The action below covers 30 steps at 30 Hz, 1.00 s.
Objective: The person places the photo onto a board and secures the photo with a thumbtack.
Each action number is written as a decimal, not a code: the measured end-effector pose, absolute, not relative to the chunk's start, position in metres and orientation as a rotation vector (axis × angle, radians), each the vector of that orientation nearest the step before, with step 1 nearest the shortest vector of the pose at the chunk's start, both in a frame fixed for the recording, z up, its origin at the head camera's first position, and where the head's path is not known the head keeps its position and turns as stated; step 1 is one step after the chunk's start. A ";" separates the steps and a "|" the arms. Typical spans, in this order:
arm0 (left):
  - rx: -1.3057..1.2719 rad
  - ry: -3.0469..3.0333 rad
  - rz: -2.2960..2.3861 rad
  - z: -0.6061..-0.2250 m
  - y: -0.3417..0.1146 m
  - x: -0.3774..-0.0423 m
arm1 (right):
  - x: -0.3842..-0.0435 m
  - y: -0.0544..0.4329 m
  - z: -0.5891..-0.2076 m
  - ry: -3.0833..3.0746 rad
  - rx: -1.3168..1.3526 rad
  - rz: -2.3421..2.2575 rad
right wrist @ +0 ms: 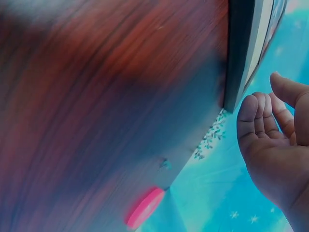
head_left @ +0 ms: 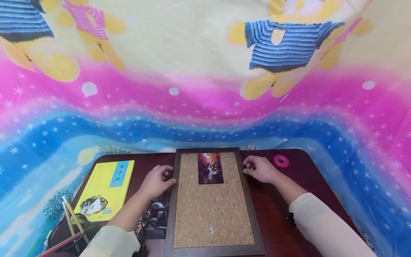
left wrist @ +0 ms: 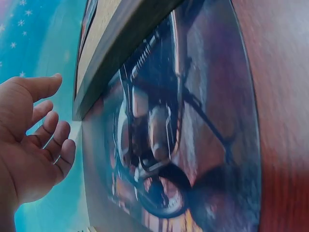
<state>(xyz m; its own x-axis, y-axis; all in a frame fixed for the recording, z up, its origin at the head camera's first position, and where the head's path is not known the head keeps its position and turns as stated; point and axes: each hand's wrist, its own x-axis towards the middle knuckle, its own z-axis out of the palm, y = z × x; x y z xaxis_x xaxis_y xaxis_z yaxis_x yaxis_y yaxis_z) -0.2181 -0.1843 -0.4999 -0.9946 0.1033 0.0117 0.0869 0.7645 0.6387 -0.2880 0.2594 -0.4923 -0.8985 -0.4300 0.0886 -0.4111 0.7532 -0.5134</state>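
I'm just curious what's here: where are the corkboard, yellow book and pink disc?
Corkboard (head_left: 212, 207), head view: bare cork, middle.
Yellow book (head_left: 104, 189), head view: cover's middle.
Pink disc (head_left: 281, 161), head view: centre.

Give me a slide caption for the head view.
Left hand and right hand flank a framed corkboard bearing a small picture, a yellow book lying to the left.

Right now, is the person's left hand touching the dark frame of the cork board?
Apart. The left wrist view shows it: blue cloth is visible between the left hand and the dark frame.
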 end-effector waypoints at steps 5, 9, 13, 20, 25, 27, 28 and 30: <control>0.139 2.932 1.044 -0.501 -0.195 -0.214 | -0.284 0.276 -0.492 2.896 -0.641 -0.848; 0.146 2.941 1.028 -0.504 -0.204 -0.211 | -0.280 0.288 -0.492 2.882 -0.605 -0.851; 0.138 2.945 1.002 -0.506 -0.211 -0.208 | -0.276 0.297 -0.494 2.855 -0.579 -0.853; 0.129 2.935 0.970 -0.509 -0.218 -0.200 | -0.272 0.312 -0.499 2.808 -0.522 -0.856; 0.125 2.937 0.922 -0.513 -0.227 -0.191 | -0.269 0.323 -0.498 2.774 -0.510 -0.873; 0.125 2.940 0.901 -0.513 -0.229 -0.187 | -0.268 0.327 -0.498 2.773 -0.499 -0.872; 0.126 2.940 0.896 -0.513 -0.231 -0.185 | -0.268 0.329 -0.499 2.776 -0.500 -0.863; 0.127 2.941 0.890 -0.513 -0.232 -0.182 | -0.267 0.333 -0.500 2.784 -0.497 -0.845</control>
<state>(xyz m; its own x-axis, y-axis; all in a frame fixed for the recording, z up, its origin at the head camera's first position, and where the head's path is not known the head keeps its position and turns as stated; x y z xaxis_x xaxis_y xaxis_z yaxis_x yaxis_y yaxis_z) -0.1819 -0.2325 -0.5127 -0.9944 0.0981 -0.0397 0.0596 0.8291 0.5559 -0.2666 0.3329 -0.5005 -0.9258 -0.3689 -0.0822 -0.2609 0.7812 -0.5672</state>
